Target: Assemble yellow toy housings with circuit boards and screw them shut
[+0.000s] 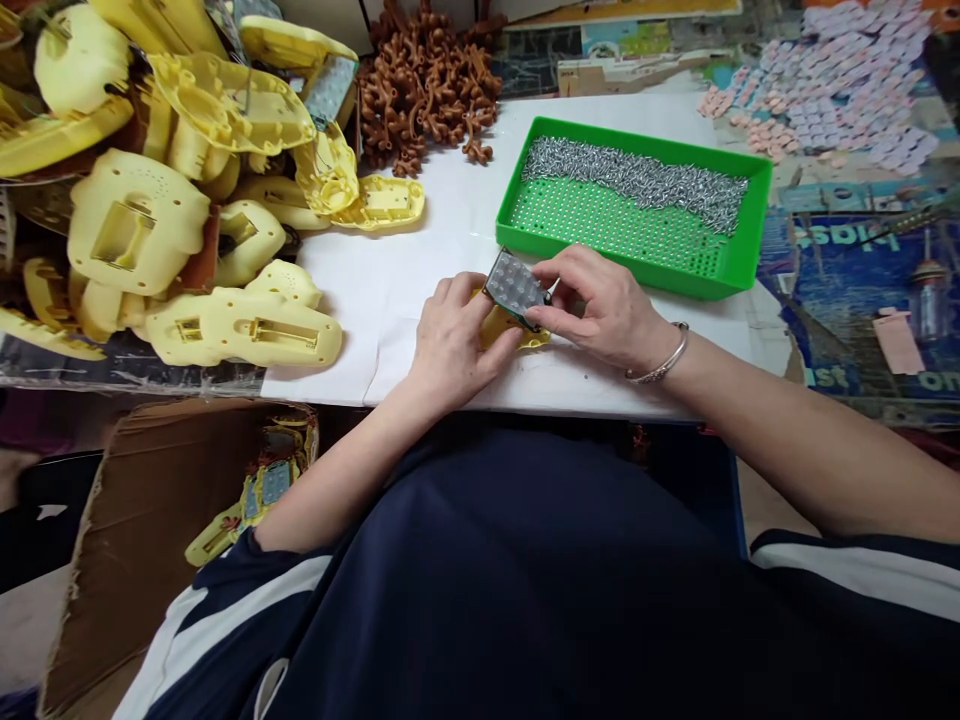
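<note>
left hand (450, 340) steadies yellow shell (504, 328) | right hand (600, 310) fingers pinch grey keypad (514, 286) | seat it level, squarely | green tray (637, 262) near

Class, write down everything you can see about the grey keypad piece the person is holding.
The grey keypad piece is a small, roughly rectangular pad with rows of raised rounded bumps, rubbery-looking and matt. It is tilted, its bumped face up toward the camera, above a yellow plastic shell on the white tabletop. The left hand touches its near-left edge; the right hand pinches its right side. The green tray lies just behind.
</note>
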The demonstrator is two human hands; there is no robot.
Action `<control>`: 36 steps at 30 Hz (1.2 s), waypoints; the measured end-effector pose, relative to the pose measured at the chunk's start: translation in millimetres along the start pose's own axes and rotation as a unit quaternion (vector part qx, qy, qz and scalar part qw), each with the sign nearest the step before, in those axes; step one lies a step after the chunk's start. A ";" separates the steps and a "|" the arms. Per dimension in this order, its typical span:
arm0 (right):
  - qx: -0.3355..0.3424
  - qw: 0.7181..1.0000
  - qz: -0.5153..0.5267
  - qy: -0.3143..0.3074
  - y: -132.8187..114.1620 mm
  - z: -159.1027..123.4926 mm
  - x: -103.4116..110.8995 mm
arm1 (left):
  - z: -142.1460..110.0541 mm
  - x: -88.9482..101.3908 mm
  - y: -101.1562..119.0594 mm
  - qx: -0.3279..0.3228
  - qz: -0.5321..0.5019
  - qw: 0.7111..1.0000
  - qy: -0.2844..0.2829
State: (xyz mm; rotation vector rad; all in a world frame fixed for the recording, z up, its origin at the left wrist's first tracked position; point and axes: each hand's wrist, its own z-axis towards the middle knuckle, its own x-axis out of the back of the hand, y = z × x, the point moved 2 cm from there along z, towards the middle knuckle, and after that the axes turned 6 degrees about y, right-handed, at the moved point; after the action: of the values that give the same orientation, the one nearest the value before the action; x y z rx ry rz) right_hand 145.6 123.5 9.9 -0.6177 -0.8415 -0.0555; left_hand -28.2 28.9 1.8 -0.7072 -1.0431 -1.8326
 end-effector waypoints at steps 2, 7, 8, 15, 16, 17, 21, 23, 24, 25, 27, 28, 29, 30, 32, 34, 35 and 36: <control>-0.010 1.000 0.001 -0.005 0.2 -0.7 -1.1 | 0.6 -2.7 0.7 0.017 0.001 1.000 0.003; -0.017 1.000 -0.006 -0.014 -0.5 -1.0 -2.5 | 2.9 -8.2 4.7 0.089 0.023 0.996 0.005; -0.016 1.000 -0.006 -0.017 -0.7 -0.4 -2.4 | 3.4 -10.0 5.2 0.107 0.030 0.994 0.005; 0.002 0.996 0.005 -0.087 -0.2 9.8 0.1 | 2.0 -14.9 -7.2 0.114 -0.028 0.993 0.002; 0.008 0.995 0.002 -0.095 0.0 11.0 0.3 | 0.8 -12.7 -11.1 0.097 -0.063 0.993 -0.005; 0.013 0.995 -0.004 -0.100 0.1 12.0 0.4 | -0.8 -9.6 -15.3 0.081 -0.102 0.991 -0.016; 0.027 0.992 -0.043 -0.113 -2.1 13.9 0.0 | -9.4 8.2 -31.1 0.051 -0.211 0.974 -0.065; 0.034 0.990 -0.064 -0.120 -5.5 15.0 -0.1 | -13.8 17.1 -36.5 0.052 -0.210 0.974 -0.071; 0.043 0.988 -0.074 -0.128 -7.7 15.6 -0.2 | -15.8 20.7 -38.1 0.049 -0.202 0.976 -0.069; 0.055 0.985 -0.084 -0.139 -9.9 16.2 -0.5 | -17.6 23.6 -39.0 0.045 -0.192 0.978 -0.065; 0.081 0.978 -0.102 -0.164 -13.4 17.3 -1.0 | -20.7 27.1 -38.9 0.033 -0.177 0.982 -0.058; 0.092 0.975 -0.106 -0.174 -14.3 17.7 -1.1 | -21.9 27.8 -38.2 0.029 -0.172 0.983 -0.056; 0.099 0.973 -0.109 -0.179 -14.6 18.1 -1.0 | -23.1 28.1 -37.4 0.028 -0.169 0.984 -0.053; 0.104 0.972 -0.109 -0.182 -14.4 18.3 -0.9 | -24.1 28.1 -36.5 0.031 -0.166 0.984 -0.050; 0.111 0.971 -0.109 -0.184 -13.3 18.3 -0.6 | -25.8 27.7 -34.6 0.042 -0.163 0.985 -0.045; 0.116 0.969 -0.112 -0.189 -12.4 17.3 -0.8 | -27.2 27.3 -32.7 0.051 -0.166 0.984 -0.041; 0.116 0.969 -0.114 -0.188 -12.2 16.5 -0.9 | -27.8 27.1 -31.9 0.054 -0.168 0.983 -0.039; 0.114 0.969 -0.116 -0.184 -12.2 15.6 -1.1 | -28.4 26.8 -31.2 0.058 -0.170 0.983 -0.037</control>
State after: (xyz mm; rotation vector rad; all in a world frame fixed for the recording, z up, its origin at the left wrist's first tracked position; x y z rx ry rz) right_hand 130.8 121.5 23.0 -0.3135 -1.2588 -0.0562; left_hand -69.5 0.9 -2.2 -0.5564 -1.3763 -2.0254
